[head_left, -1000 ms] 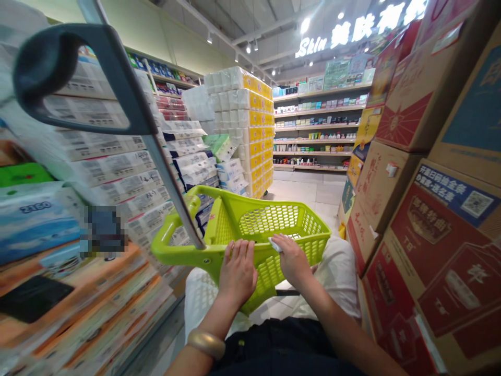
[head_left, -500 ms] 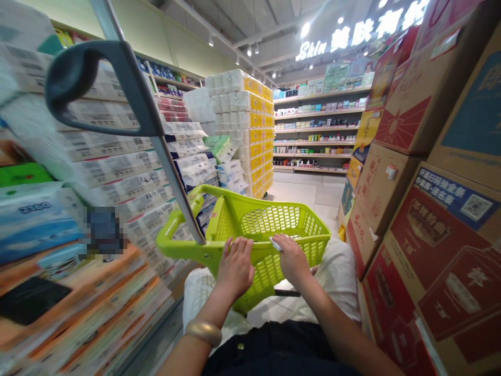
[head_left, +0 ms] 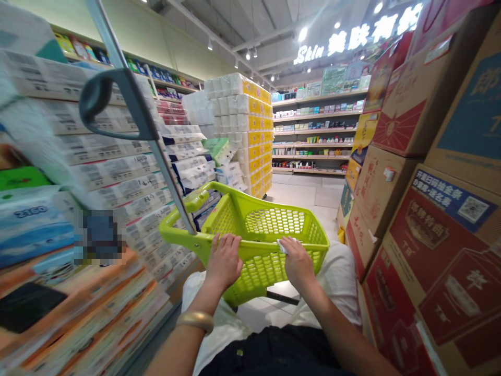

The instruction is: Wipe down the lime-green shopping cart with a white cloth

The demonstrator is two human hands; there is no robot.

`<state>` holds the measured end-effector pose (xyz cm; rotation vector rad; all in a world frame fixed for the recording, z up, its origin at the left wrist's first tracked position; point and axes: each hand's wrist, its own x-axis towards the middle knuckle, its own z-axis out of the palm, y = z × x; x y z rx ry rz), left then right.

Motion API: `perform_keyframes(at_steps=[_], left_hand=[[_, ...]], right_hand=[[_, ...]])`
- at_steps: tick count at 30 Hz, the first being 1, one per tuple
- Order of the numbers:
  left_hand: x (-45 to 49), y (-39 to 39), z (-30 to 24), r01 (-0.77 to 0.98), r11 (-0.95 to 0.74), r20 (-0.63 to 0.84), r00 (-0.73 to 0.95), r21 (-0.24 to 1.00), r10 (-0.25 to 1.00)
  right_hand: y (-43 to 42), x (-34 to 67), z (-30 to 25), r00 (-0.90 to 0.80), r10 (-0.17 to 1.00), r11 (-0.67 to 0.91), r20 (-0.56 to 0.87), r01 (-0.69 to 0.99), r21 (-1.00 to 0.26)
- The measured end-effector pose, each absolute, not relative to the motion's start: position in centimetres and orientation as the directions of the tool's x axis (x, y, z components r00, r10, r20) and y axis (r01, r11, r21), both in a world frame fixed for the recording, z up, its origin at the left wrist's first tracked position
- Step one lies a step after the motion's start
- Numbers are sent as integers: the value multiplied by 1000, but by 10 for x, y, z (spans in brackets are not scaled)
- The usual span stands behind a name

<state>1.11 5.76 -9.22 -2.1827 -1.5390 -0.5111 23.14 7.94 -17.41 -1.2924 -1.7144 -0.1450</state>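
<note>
site note, aisle btwn stacked goods, seen from close by.

item 1: green basket (head_left: 250,255), open-mesh plastic, nothing visible inside. sits tilted just in front of the person's lap, centre of aisle, near rim toward the person. grey loop handle (head_left: 113,104) on a metal rod (head_left: 168,183) rises from the basket's left near corner, slanting up and left.

item 2: left hand (head_left: 224,259) on the near rim, left of centre. fingers pressed together and hooked over the rim edge, thumb not visible. gold bangle (head_left: 194,319) on that wrist.

item 3: right hand (head_left: 298,263) on the same rim, right of centre, well apart from the left hand. fingers closed together over a white cloth (head_left: 282,244), holding it against the rim top; a corner of cloth sticks out on the left of the fingers.

item 4: white fabric (head_left: 340,277) below and right of the basket; can't tell what it is.

surroundings: cardboard boxes (head_left: 430,235), red and brown print, stacked high along the right side. tissue packs (head_left: 117,172) stacked along the left, blurred nearest the viewer. tall block of white and yellow packs (head_left: 246,125) further down on the left. product shelves (head_left: 317,136) across the far end, lit sign above.
</note>
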Motion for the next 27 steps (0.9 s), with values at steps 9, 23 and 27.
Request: perform_keyframes(at_steps=[9, 23, 27], left_hand=[[36, 58, -112, 926, -366, 398, 371, -93, 839], [40, 55, -113, 939, -322, 395, 343, -120, 852], [39, 55, -115, 940, -317, 407, 340, -126, 848]], right_hand=[[72, 215, -173, -96, 666, 507, 739, 786, -355], [67, 201, -168, -131, 671, 528, 730, 776, -346], [68, 230, -180, -37, 672, 457, 740, 807, -374]])
